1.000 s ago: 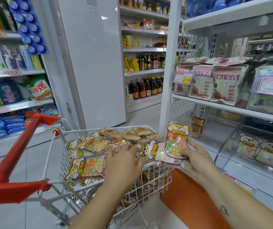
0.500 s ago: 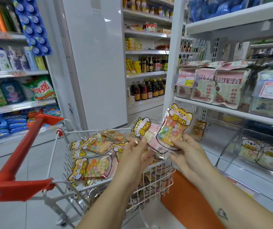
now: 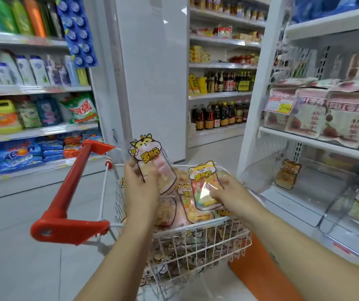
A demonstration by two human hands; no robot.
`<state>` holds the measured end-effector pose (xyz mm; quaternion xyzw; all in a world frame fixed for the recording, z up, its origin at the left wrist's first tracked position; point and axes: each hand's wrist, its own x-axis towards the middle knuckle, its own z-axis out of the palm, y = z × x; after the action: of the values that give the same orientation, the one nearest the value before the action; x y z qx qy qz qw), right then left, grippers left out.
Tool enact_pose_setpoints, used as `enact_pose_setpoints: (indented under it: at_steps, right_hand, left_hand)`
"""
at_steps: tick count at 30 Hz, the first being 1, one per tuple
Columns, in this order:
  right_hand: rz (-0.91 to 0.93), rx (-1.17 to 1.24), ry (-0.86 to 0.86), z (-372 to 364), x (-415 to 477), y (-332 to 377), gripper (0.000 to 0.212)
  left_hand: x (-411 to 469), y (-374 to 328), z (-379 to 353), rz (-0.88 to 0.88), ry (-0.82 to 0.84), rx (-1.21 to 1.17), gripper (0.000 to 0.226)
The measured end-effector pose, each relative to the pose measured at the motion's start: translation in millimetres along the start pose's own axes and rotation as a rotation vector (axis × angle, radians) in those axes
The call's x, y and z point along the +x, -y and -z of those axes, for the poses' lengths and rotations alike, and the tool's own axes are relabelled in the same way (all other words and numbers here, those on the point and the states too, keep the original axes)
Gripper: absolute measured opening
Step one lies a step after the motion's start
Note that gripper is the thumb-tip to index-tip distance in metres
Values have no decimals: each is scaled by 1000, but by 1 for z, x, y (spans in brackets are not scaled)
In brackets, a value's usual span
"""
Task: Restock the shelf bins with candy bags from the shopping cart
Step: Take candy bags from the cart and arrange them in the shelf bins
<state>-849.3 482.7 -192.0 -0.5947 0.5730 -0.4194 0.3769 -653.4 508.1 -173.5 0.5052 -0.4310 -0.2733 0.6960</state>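
Both hands loaded above the heaped shopping cart (image 3: 196,246)
The clear shelf bin (image 3: 259,170) waits at three o'clock. My left hand (image 3: 140,192) pinches the pink candy bag (image 3: 152,164) at twelve, my right hand (image 3: 230,192) clamps the rainbow candy bag (image 3: 204,190); slick film could slip from my fingers. Both read 罗班长; packs (image 3: 343,118) at two read 杨梅果干.

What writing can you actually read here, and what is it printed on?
"罗班长": pink candy bag in left hand, colourful candy bag in right hand.
"杨梅果干": dried-fruit bags.
"奇强": detergent bag.
"17.60": price tag, faint.
"KEO…": blue packs, partly legible.
Bottle labels: too blurred to read.
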Motion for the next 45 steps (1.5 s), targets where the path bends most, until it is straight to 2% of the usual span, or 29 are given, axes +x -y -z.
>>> enact_pose_setpoints:
  at_steps: [4,7,8,10,12,15,17,18,20,22,24,27,30,32,35,37,39,42,45]
  right_hand:
    - [-100,-253,119,-14,8,-9,18]
    - [-157,-291,147,-14,14,-7,30]
    - [-174,-264,164,-14,14,-5,40]
    - [-212,-207,180,-16,16,-6,82]
    - [-193,-147,188,-17,17,-5,98]
    - [-190,-70,204,-18,16,-2,84]
    - [-188,60,209,-18,14,0,64]
    - [-197,150,199,-18,16,-2,63]
    - [-198,287,121,-12,17,-6,60]
    - [-159,415,34,4,9,-6,43]
    - [-128,518,20,24,-4,-2,30]
    - [-113,650,-10,66,-31,-4,24]
    - [-109,744,-104,109,-59,-17,20]
    - [-103,762,-159,135,-81,-28,27]
    - [-138,724,-264,173,-111,-51,52]
    - [-166,713,-339,198,-132,-68,56]
    - [-189,709,-416,223,-152,-83,45]
    - [-231,722,-525,262,-181,-106,16]
    - [-287,746,-633,291,-210,-122,7]
  left_hand:
    - [-6,7,-3,13,-36,60,45]
    - [-9,9,-2,12,-22,88,46]
    - [-10,10,-2,2,-18,92,45]
    - [-11,13,-1,-6,-13,98,43]
    - [-11,14,0,-1,-12,105,41]
    - [-10,13,-1,19,-19,116,43]
    - [-12,11,-1,30,-21,119,45]
    - [-12,11,-1,37,-20,110,45]
    - [-12,10,0,50,-14,86,44]
    - [-12,6,-5,57,12,44,38]
    - [-13,3,-13,69,61,-7,37]
    - [-26,-2,-43,118,217,-37,41]
    - [-54,-2,-81,173,403,17,35]
    - [-78,-3,-107,179,538,62,28]
    - [-116,-3,-149,182,731,120,21]
    - [-140,-6,-177,220,849,127,20]
    - [-163,-6,-206,243,968,131,19]
    - [-199,-6,-247,275,1126,139,11]
    - [-235,-6,-287,315,1243,126,21]
